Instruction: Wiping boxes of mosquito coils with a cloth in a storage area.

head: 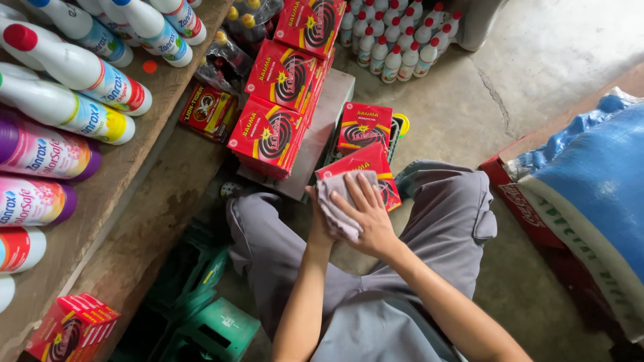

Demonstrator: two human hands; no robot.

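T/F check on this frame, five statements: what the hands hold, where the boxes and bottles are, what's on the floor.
1. The right hand presses a grey cloth onto a red box. True.
2. The left hand is raised up to the wooden shelf. False: it is down at the red box, mostly hidden under the cloth and the right hand.
3. A stack of red boxes sits on a grey block. True.
4. The white bottles on the shelf stand upright. False: they lie on their sides.
5. A blue sack lies to the person's right. True.
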